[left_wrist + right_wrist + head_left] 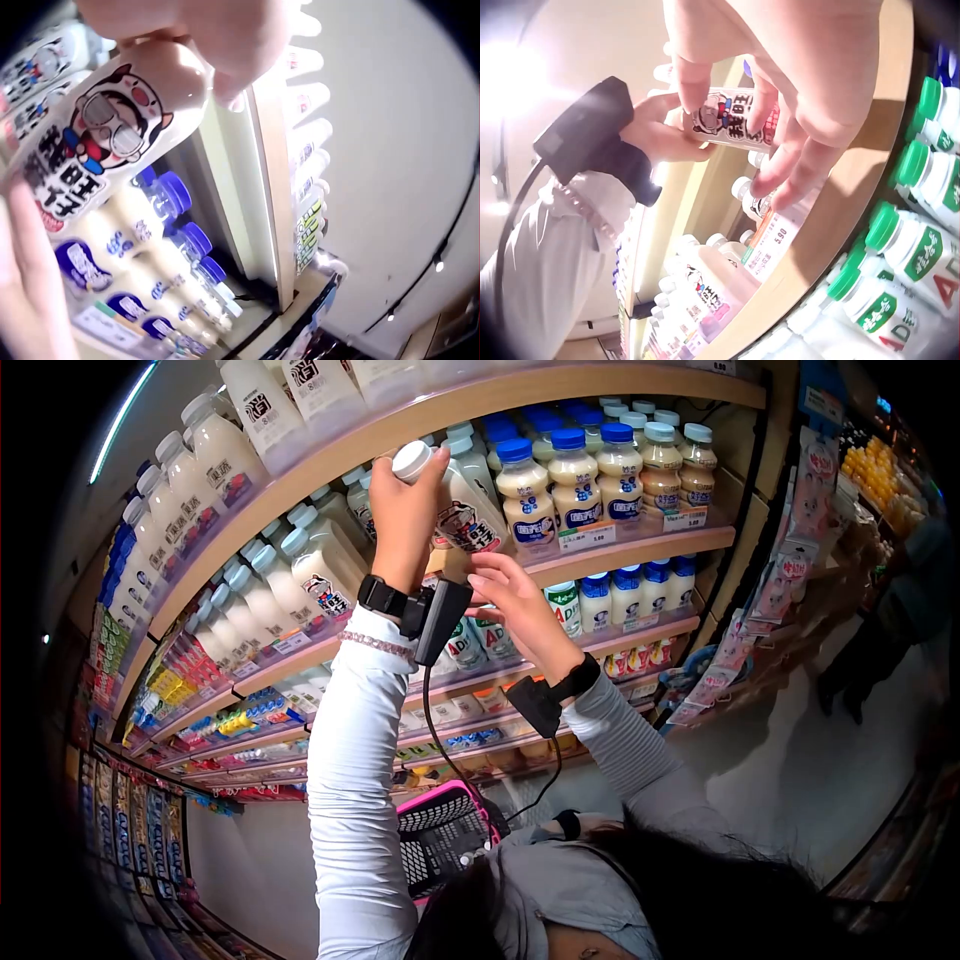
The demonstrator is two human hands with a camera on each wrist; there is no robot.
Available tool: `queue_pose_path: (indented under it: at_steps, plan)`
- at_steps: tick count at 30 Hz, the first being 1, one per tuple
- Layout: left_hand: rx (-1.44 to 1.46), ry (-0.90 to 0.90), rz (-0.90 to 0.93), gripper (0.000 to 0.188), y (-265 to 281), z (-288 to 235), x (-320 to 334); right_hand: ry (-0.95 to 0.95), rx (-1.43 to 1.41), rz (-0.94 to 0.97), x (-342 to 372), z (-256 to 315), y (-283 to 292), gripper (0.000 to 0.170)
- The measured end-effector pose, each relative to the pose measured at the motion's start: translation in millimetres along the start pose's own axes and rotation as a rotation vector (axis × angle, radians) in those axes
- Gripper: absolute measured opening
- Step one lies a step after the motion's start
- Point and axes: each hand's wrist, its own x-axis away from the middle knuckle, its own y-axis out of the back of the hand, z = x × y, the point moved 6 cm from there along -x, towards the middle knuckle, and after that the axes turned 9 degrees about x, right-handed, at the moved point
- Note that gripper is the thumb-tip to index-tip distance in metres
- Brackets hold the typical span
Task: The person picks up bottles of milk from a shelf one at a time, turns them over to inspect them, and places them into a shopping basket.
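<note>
A white-capped milk bottle with a cartoon label (468, 520) is tilted in front of the upper shelf. The left hand (405, 510) grips it near the cap, and in the left wrist view its fingers curl over the top of the bottle (124, 124). Below the bottle's base, the right hand (520, 610) is raised with its fingers bent loosely. From the right wrist, the bottle (731, 118) shows behind the fingers of the right hand (780, 75); one fingertip overlaps the label, and whether it touches is unclear. The left hand (664, 131) holds the other end.
Blue-capped bottles (571, 480) stand right of the held bottle, with similar milk bottles (325, 575) to the left. Green-capped bottles (922, 255) fill the shelf below. A pink-rimmed black basket (435, 835) is low near the body. Hanging packets (785, 575) line the right end.
</note>
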Motion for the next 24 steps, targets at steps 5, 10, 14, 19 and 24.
queue_pose_path:
  at_steps: [5, 10, 14, 19, 24]
  plan:
    - [0.104, -0.108, 0.074, 0.039, 2.0, -30.2, 45.7, -0.089, -0.357, 0.153, 20.6, -10.7, -18.3, 0.054]
    - [0.108, -0.182, 0.002, 0.036, 22.8, -60.1, 85.2, -0.125, -0.589, 0.278, 34.1, -10.4, -29.8, 0.064]
    - [0.321, -0.058, -0.005, 0.038, 40.0, -72.2, 110.4, -0.164, -0.688, 0.284, 45.7, -11.9, -29.6, 0.062]
    - [0.414, 0.023, 0.080, 0.047, 49.4, -75.6, 140.3, -0.185, -0.616, 0.446, 80.7, -28.8, -21.2, 0.066]
    - [0.328, 0.085, 0.268, 0.055, 47.2, -68.3, 161.1, -0.197, -0.498, 0.466, 103.1, -34.6, -26.7, 0.064]
